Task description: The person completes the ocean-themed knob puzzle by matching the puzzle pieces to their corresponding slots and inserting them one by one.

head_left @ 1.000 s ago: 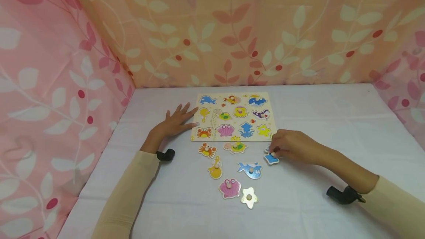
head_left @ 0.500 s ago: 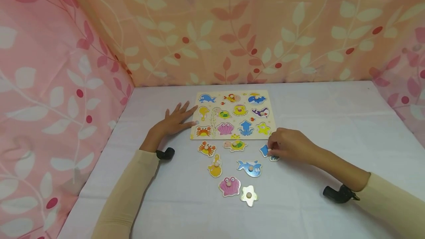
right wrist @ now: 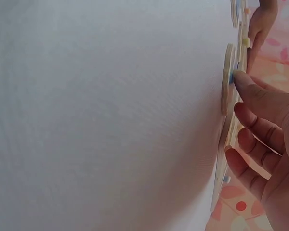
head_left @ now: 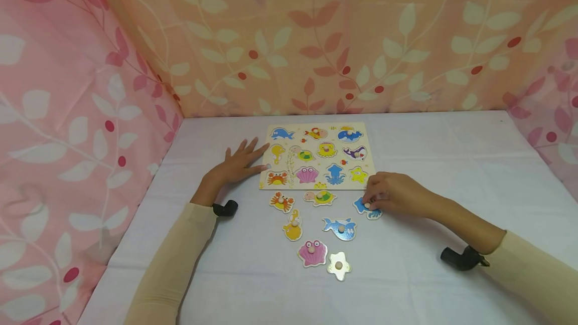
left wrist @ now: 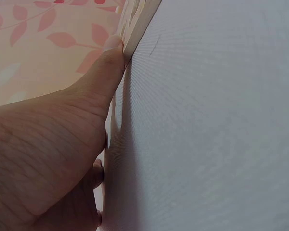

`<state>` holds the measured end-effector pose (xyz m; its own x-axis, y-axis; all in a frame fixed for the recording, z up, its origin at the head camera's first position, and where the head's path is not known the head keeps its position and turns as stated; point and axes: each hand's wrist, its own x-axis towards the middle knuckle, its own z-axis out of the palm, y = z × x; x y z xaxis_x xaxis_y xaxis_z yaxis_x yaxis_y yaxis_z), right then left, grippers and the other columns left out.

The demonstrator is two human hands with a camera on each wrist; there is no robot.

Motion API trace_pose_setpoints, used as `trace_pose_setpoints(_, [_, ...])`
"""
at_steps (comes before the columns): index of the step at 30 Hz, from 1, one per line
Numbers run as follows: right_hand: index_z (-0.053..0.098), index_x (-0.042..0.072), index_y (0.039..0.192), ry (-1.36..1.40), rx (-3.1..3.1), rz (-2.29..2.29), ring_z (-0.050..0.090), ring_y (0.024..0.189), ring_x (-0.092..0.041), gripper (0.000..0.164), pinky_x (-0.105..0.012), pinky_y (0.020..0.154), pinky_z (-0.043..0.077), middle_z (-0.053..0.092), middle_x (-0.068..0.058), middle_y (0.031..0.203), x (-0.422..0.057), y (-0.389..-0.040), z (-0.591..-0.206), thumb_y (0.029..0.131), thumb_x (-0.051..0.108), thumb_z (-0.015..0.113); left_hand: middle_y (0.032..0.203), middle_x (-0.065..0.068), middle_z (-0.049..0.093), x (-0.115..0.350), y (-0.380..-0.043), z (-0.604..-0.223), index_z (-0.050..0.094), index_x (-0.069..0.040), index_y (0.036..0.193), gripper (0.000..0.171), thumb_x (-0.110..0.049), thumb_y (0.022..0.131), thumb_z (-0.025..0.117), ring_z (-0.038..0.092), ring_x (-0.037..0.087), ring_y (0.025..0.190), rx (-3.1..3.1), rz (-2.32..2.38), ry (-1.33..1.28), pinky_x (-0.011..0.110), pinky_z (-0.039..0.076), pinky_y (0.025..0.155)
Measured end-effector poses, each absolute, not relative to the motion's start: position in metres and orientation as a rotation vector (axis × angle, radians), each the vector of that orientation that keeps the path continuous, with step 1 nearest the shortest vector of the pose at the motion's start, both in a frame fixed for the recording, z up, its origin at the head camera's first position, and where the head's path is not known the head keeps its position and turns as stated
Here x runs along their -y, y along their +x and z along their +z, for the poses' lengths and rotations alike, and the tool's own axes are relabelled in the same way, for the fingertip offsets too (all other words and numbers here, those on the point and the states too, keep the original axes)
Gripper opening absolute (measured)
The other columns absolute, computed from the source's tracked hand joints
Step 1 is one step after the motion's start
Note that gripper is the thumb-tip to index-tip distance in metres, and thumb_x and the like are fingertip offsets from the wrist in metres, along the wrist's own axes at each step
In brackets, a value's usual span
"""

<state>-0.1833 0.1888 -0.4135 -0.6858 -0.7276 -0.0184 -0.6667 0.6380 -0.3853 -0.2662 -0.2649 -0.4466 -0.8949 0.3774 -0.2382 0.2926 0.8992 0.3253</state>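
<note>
In the head view my right hand [head_left: 397,193] pinches the knob of a blue squid puzzle piece [head_left: 360,206], just below the right front corner of a wooden sea-animal puzzle board [head_left: 320,164]. In the right wrist view the thumb meets the knob of that piece [right wrist: 226,84], seen edge-on, while the other fingers curl loosely. My left hand [head_left: 239,165] lies with fingers spread at the board's left edge. Its thumb touches the board's rim [left wrist: 139,33] in the left wrist view. Octopus, fish and two whale pieces with knobs sit in the board.
Loose knobbed pieces lie in front of the board: a crab [head_left: 282,202], a turtle [head_left: 320,198], a seahorse [head_left: 293,227], a blue whale [head_left: 347,232], a pink shell [head_left: 312,255] and a pale star [head_left: 335,272]. Patterned cloth walls [head_left: 271,84] surround the white table [head_left: 451,174].
My right hand has turned the squid piece by its knob, so its tentacles now point to the lower right, and shifted slightly. The left hand stays against the board.
</note>
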Motion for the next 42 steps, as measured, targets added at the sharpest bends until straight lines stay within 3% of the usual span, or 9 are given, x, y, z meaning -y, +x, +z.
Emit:
trace_pose_setpoints(18, [0.079,0.027,0.1,-1.261,-2.667,-0.543,0.058,0.099,-0.006,0.016,-0.034,0.088,0.056,0.065,0.018,0.102,-0.191,-0.186,-0.419,0.085,0.025,0.084,0.171,0.004,-0.003,0.263,-0.265,-0.447,0.014,-0.04,0.163,0.079,-0.07,0.097,0.046,-0.012,0.033,0.156,-2.775,0.403,0.486,0.071,-0.009,0.114])
trace_pose_setpoints(27, [0.077,0.031,0.094,-1.217,-2.749,-0.595,0.057,0.094,-0.005,0.013,-0.032,0.083,0.056,0.064,0.02,0.095,-0.189,-0.186,-0.413,0.085,0.025,0.085,0.171,0.003,-0.003,0.263,-0.266,-0.448,0.014,-0.041,0.162,0.079,-0.071,0.096,0.046,-0.012,0.033,0.156,-2.781,0.394,0.473,0.071,-0.009,0.114])
trace_pose_setpoints(42, [0.08,0.022,0.093,-1.124,-2.869,-0.704,0.062,0.097,-0.013,0.015,-0.038,0.084,0.056,0.069,0.011,0.095,-0.17,-0.197,-0.404,0.081,0.019,0.088,0.171,0.003,-0.004,0.264,-0.265,-0.447,0.012,-0.041,0.163,0.079,-0.071,0.097,0.044,-0.013,0.033,0.155,-2.775,0.396,0.492,0.07,-0.009,0.114])
